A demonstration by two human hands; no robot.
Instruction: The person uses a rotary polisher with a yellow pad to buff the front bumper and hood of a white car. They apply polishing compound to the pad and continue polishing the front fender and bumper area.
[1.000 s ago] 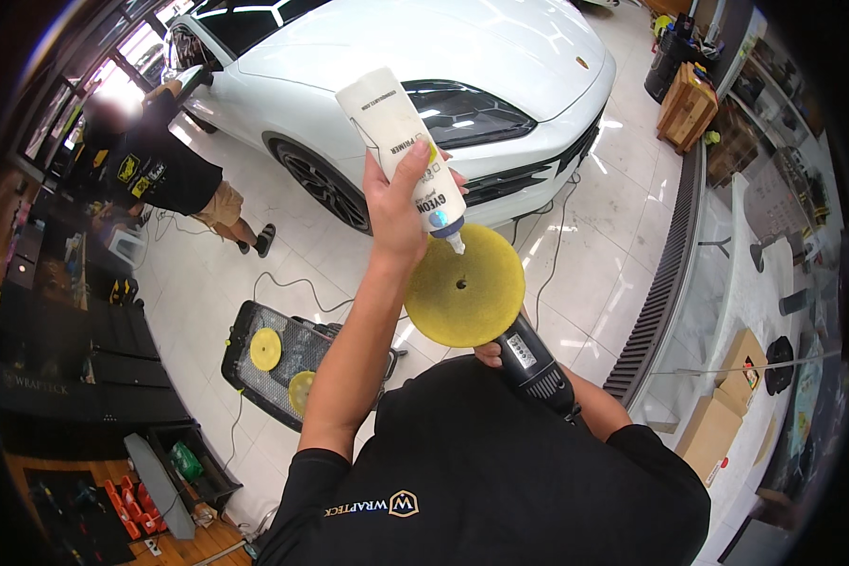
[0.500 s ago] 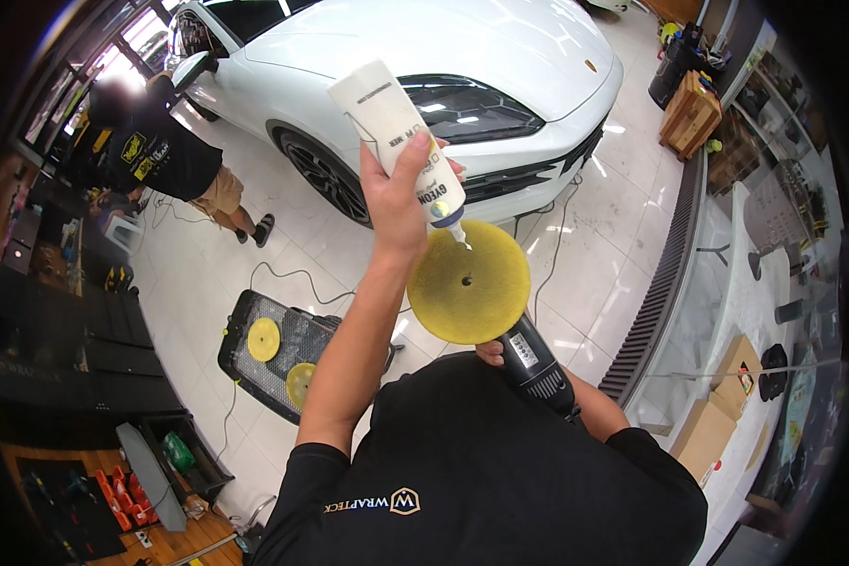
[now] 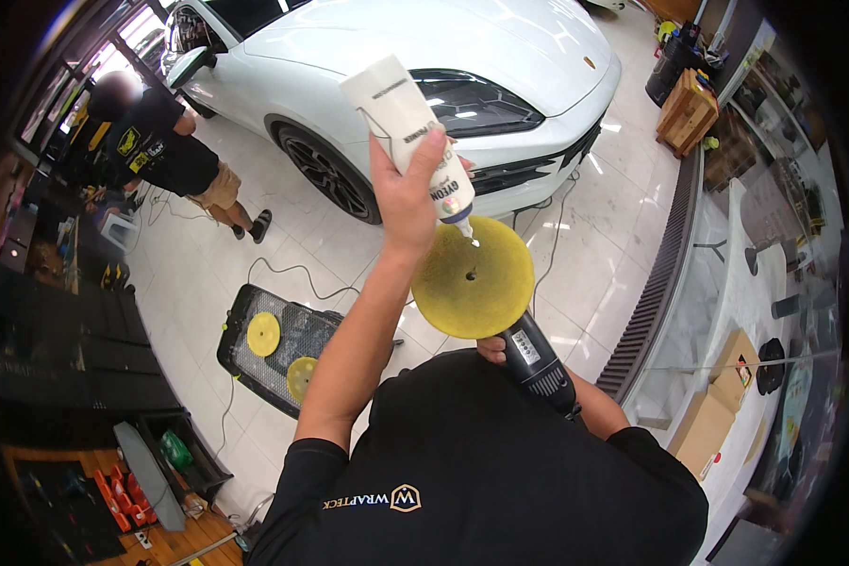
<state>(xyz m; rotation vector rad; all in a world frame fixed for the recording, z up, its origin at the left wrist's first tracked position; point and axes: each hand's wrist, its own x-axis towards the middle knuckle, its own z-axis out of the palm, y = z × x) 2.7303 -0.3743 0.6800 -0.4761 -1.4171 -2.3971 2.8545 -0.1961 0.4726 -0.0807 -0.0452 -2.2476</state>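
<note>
My left hand (image 3: 410,203) is closed around a white squeeze bottle (image 3: 387,94), tilted with its nozzle down. A bit of white product shows at the nozzle tip, just over the upper part of a round yellow foam pad (image 3: 472,307). The pad is fixed to a black polisher (image 3: 538,363) and its face is turned up toward me, with a small dark hole at its centre. My right hand (image 3: 491,351) grips the polisher just below the pad; only some of its fingers show, the rest being hidden behind the tool.
Ahead stands a white car (image 3: 377,33). At the left is another person (image 3: 174,156) in a black shirt. Two yellow pads (image 3: 263,334) lie on a black mesh-topped cart (image 3: 245,363). Cables (image 3: 297,272) run across the floor. A long counter (image 3: 717,349) with cardboard boxes lines the right.
My left hand and the bottle have shifted slightly right, with the nozzle still over the pad's upper part. The polisher has barely moved. The other person's arm has come down somewhat.
</note>
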